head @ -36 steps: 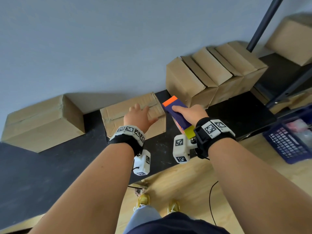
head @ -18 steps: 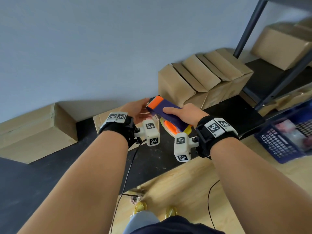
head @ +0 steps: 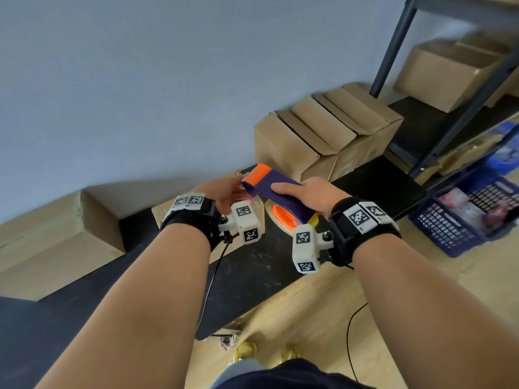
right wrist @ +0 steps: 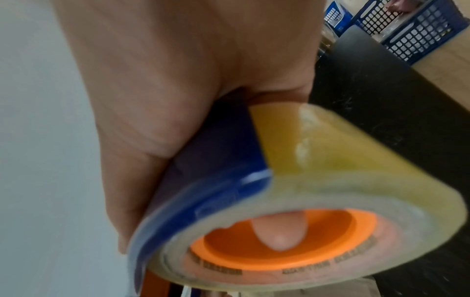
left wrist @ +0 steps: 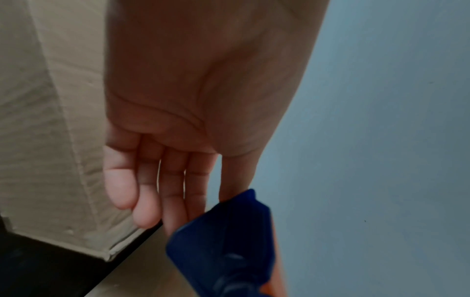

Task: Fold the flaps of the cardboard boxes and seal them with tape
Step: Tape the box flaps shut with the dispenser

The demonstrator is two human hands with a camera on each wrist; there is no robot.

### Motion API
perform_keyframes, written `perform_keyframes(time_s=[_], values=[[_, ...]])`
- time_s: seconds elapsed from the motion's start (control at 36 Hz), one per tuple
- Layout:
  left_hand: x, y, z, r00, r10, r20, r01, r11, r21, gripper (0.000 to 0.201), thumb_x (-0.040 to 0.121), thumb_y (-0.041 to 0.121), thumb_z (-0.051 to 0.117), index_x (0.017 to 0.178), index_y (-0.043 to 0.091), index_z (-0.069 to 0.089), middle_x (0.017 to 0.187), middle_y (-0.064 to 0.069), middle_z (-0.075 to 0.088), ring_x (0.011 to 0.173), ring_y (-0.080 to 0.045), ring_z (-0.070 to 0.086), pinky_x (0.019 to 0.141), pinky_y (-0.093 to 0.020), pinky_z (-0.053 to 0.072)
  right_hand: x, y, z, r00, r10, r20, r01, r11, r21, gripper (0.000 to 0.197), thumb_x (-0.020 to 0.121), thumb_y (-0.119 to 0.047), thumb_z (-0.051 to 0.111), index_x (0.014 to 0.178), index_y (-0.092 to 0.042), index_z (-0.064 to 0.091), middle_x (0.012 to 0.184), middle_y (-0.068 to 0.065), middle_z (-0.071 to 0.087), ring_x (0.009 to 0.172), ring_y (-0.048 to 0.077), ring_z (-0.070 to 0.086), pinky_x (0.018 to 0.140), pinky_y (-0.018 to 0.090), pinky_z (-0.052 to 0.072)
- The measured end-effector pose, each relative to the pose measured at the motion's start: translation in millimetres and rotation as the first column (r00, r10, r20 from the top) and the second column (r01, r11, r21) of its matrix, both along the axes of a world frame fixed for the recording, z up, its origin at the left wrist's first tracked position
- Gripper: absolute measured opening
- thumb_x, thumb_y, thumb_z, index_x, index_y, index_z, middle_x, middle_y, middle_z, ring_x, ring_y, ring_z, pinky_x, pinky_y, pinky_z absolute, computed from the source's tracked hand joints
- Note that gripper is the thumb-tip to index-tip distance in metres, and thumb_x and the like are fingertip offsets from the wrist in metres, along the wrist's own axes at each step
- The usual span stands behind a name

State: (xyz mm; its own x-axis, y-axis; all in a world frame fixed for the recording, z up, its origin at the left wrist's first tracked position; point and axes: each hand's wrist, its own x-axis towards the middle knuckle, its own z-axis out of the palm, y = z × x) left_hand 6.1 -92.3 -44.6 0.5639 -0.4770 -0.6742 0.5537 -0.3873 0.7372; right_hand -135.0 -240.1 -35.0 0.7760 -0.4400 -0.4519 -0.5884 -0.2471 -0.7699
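With the right hand (head: 307, 196) gripping the tape dispenser (head: 276, 192) above the box (head: 161, 213), the left hand's (head: 222, 193) straight fingers (left wrist: 152, 188) should probably pull tape free squarely at its nose.

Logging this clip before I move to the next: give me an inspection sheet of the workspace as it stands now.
Surface: black tabletop, scuffed, against a grey wall.
Job's things: tape dispenser, blue and orange, with a tape roll; box being worked on beneath the hands; another box to its left; row of boxes leaning by the wall.
Clutter: nothing seen on the table.
Hands: right hand grips the dispenser; left hand, fingers straight, reaches its front end.
Cables: black cable from the left wrist; another on the floor.
Surroundings: metal shelf holding boxes; blue basket on the wooden floor.
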Motion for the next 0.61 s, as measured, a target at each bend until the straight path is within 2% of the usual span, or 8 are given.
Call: perform_keyframes(time_s=[0.11,0.17,0.22,0.28,0.39,0.44,0.53,0.61], values=[[9,-2,0,0.999,-0.038,-0.02,0.039,0.999,0.024,0.022,0.098,0.007,0.045,0.079,0.005,0.056,0.047,-0.002,0.063,0.041,-0.01,0.06,0.059,-0.023,0.048,-1,3,2,1.0,-0.022,0.001,0.022,1.0,0.005,0.063,0.074,-0.067,0.069,0.091,-0.007,0.068,0.089,0.011,0.073,0.073,0.02,0.063,0.071,0.028,0.045],[12,-6,0,0.997,-0.082,-0.009,0.082,0.994,0.067,0.024,0.098,0.004,0.045,0.076,0.003,0.055,0.045,-0.003,0.06,0.037,-0.01,0.057,0.052,-0.021,0.047,-1,4,3,0.999,-0.034,-0.004,0.034,0.999,-0.003,0.062,0.075,-0.067,0.069,0.091,-0.007,0.068,0.088,0.01,0.072,0.073,0.019,0.063,0.071,0.027,0.045],[15,-11,-2,0.995,-0.088,0.046,0.084,0.993,0.077,0.029,0.1,0.003,0.039,0.075,0.003,0.053,0.041,-0.002,0.058,0.032,-0.009,0.054,0.041,-0.018,0.047,-1,6,4,0.998,-0.056,-0.007,0.056,0.998,-0.003,0.061,0.074,-0.067,0.069,0.089,-0.007,0.069,0.086,0.01,0.073,0.072,0.02,0.064,0.071,0.027,0.046],[19,-16,-8,0.99,-0.085,0.116,0.078,0.995,0.061,0.034,0.102,0.001,0.031,0.075,0.005,0.05,0.039,0.0,0.058,0.032,-0.006,0.055,0.037,-0.016,0.045,0,7,4,0.997,-0.077,-0.013,0.077,0.997,-0.008,0.063,0.073,-0.068,0.07,0.089,-0.007,0.069,0.087,0.011,0.074,0.073,0.021,0.065,0.072,0.028,0.047],[29,-21,-7,0.964,-0.2,0.173,0.183,0.977,0.107,0.035,0.103,0.006,0.03,0.073,0.01,0.048,0.05,0.001,0.06,0.049,-0.008,0.059,0.048,-0.017,0.046,4,12,1,0.991,-0.13,-0.024,0.13,0.992,0.005,0.071,0.07,-0.069,0.072,0.095,-0.003,0.07,0.089,0.014,0.075,0.085,0.028,0.072,0.083,0.037,0.055],[34,-26,-2,0.945,-0.234,0.226,0.208,0.969,0.134,0.032,0.101,0.006,0.037,0.07,0.01,0.047,0.057,-0.001,0.057,0.056,-0.011,0.054,0.052,-0.018,0.045,5,15,1,0.987,-0.158,-0.03,0.158,0.987,0.012,0.068,0.07,-0.067,0.073,0.095,-0.005,0.069,0.09,0.012,0.075,0.088,0.028,0.072,0.087,0.038,0.055],[44,-32,-2,0.89,-0.254,0.378,0.177,0.957,0.228,0.025,0.096,0.013,0.053,0.071,0.01,0.052,0.066,-0.002,0.058,0.06,-0.013,0.056,0.062,-0.023,0.048,5,17,0,0.98,-0.19,-0.052,0.19,0.982,-0.007,0.064,0.072,-0.066,0.072,0.096,-0.007,0.068,0.09,0.01,0.074,0.086,0.025,0.071,0.083,0.035,0.055],[64,-32,-7,0.848,-0.213,0.484,0.087,0.959,0.27,0.025,0.093,0.017,0.059,0.069,0.016,0.051,0.069,0.001,0.057,0.058,-0.011,0.054,0.054,-0.02,0.047,-2,16,-2,0.976,-0.198,-0.091,0.197,0.98,-0.02,0.064,0.07,-0.067,0.073,0.095,-0.008,0.067,0.086,0.007,0.072,0.08,0.022,0.07,0.076,0.033,0.054]])
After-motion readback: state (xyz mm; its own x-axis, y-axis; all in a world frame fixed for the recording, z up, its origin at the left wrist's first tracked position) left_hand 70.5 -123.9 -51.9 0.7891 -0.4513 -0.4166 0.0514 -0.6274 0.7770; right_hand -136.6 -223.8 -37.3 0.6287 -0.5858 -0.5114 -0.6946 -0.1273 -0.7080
